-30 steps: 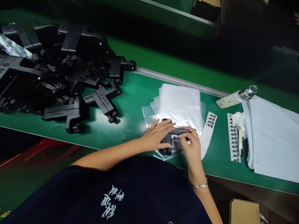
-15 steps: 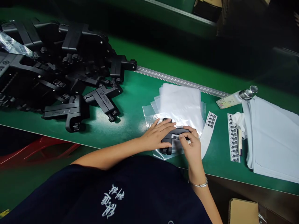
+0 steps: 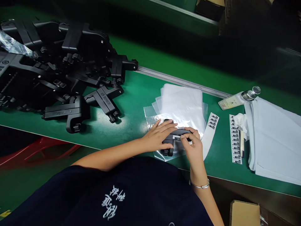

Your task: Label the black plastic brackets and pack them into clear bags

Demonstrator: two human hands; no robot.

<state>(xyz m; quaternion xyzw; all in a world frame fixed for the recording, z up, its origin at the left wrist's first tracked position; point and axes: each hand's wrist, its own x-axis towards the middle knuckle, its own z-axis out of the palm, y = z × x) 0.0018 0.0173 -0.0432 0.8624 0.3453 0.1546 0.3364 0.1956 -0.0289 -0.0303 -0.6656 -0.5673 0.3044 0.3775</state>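
A black plastic bracket (image 3: 168, 137) lies on a fan of clear plastic bags, with a small white-and-black label (image 3: 176, 137) on its upper face. Across its left part rests my left hand (image 3: 156, 137), fingers stretched over it and thumb on the near side, holding it steady. My right hand (image 3: 193, 142) is closed around the bracket's right end, its thumb tip at the label's right edge. Both hands cover parts of the bracket. Beneath and beyond it are the plastic bags (image 3: 182, 103). A strip of label backing (image 3: 209, 136) with a few labels lies beside my right hand.
Many black brackets (image 3: 75, 40) are heaped at the left. Rightward lie another label strip (image 3: 235, 141), a pen (image 3: 242, 142), crumpled tissue (image 3: 240, 121), a tilted bottle (image 3: 231, 101) and white sheets (image 3: 277, 141). A metal rail (image 3: 183, 82) crosses the green table.
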